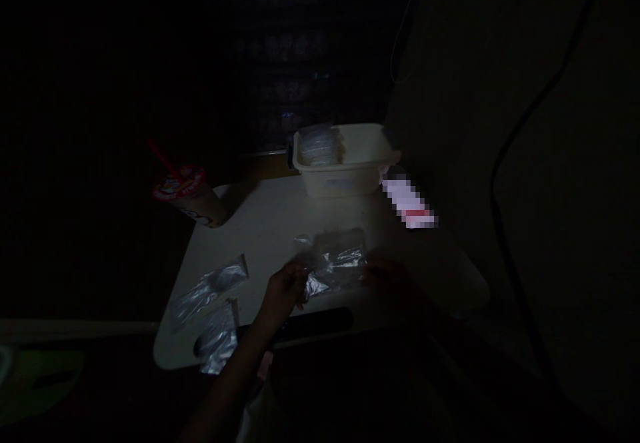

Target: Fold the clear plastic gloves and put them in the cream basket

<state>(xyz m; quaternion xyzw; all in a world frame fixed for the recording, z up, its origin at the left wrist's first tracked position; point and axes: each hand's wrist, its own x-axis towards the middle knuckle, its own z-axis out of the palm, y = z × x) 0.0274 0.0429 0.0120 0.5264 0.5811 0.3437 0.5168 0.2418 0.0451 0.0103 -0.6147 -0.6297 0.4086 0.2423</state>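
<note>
Between my two hands, a clear shiny plastic bag [340, 263] is held just above the white table [265, 230]. My left hand [286, 286] is closed, its fingers pinching the bag's left side. At the right edge of the bag is my right hand [387, 273], very dark, its fingertips seeming to grip that edge. Two more plastic bags lie to the left: one flat bag [213, 286] near the table's left edge, and another bag [219, 340] partly over the dark slot at the front. Whether the held bag contains anything is hard to see.
A cream plastic tub [343, 180] stands at the back, with a stack of clear packets [319, 146] in its left part. Right of it lies a pixelated bright phone-like shape [407, 202]. A cup with a red straw [193, 196] stands back left. A dark cable [495, 190] hangs at right.
</note>
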